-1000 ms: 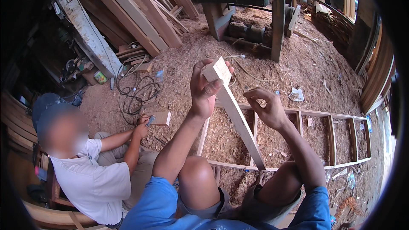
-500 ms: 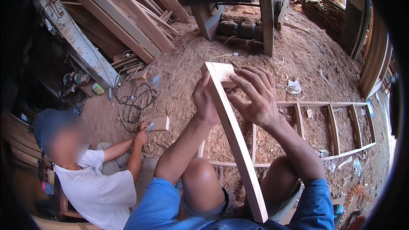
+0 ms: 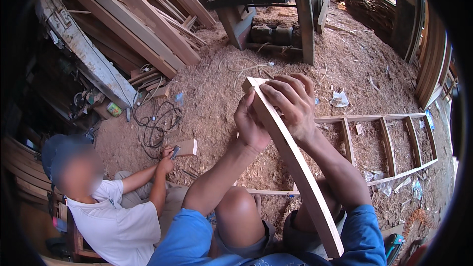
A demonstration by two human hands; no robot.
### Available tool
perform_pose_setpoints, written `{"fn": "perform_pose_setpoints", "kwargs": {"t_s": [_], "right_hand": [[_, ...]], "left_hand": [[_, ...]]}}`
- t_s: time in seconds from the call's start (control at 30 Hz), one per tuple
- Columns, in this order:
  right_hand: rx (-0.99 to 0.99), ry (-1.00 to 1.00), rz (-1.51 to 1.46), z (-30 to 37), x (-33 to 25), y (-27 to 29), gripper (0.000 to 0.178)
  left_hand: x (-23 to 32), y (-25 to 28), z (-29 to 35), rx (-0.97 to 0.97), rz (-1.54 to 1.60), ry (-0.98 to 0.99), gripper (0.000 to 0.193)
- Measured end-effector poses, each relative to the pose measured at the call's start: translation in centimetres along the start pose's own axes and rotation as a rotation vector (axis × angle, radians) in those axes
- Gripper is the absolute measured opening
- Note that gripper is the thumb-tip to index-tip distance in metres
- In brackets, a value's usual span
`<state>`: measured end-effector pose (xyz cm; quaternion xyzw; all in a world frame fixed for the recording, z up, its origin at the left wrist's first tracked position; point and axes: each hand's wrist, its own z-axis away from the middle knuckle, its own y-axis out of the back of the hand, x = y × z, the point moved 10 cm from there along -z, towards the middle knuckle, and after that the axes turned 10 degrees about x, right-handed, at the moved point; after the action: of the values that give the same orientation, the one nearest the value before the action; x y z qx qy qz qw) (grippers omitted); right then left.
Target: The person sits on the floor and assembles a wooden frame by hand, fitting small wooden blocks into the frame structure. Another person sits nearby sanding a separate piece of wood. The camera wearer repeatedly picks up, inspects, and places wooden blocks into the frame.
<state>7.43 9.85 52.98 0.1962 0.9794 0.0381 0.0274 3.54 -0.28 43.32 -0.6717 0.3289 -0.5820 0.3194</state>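
Observation:
A long, pale wooden bar (image 3: 295,160) slants from my raised hands down toward my right side. Its far end sits between my hands. My left hand (image 3: 252,120) is wrapped around the bar's left side, thumb up along the edge near the end. My right hand (image 3: 291,99) is closed over the other side of that end, fingers curled on top. A short crosspiece at this end is mostly hidden by my right fingers. A thin stick, perhaps a pencil (image 3: 267,75), pokes out beyond my right hand; how it is held cannot be made out.
On the shavings-covered floor lies a ladder-like wooden frame (image 3: 389,118). At left a co-worker (image 3: 116,207) sits holding a tool at a wooden block (image 3: 187,147). Black cable (image 3: 156,123) coils nearby. A machine (image 3: 271,29) stands ahead; boards (image 3: 138,19) lean at far left.
The bar's near end has swung right, and its far end has shifted slightly right. My right fingers have closed over the end, covering the crosspiece. My left hand has moved right with the bar.

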Motion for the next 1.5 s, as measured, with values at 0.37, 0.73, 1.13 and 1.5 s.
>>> {"fn": "perform_pose_setpoints", "kwargs": {"t_s": [0.37, 0.73, 1.13, 1.5], "right_hand": [[0.019, 0.1, 0.026, -0.4, -0.5, 0.6, 0.035], [0.006, -0.01, 0.009, 0.1, -0.3, 0.2, 0.042], [0.064, -0.144, -0.003, 1.6, 1.9, 0.5, 0.027], [0.099, -0.046, -0.008, 1.4, 1.6, 0.6, 0.026]], "left_hand": [[-1.0, -0.4, 0.0, -0.006, 0.004, 0.034, 0.057], [-1.1, -0.3, 1.1, 0.094, -0.14, -0.068, 0.059], [-2.9, -1.2, 0.7, 0.054, -0.12, -0.083, 0.054], [-3.2, -1.7, 0.6, 0.046, -0.072, -0.053, 0.057]]}}
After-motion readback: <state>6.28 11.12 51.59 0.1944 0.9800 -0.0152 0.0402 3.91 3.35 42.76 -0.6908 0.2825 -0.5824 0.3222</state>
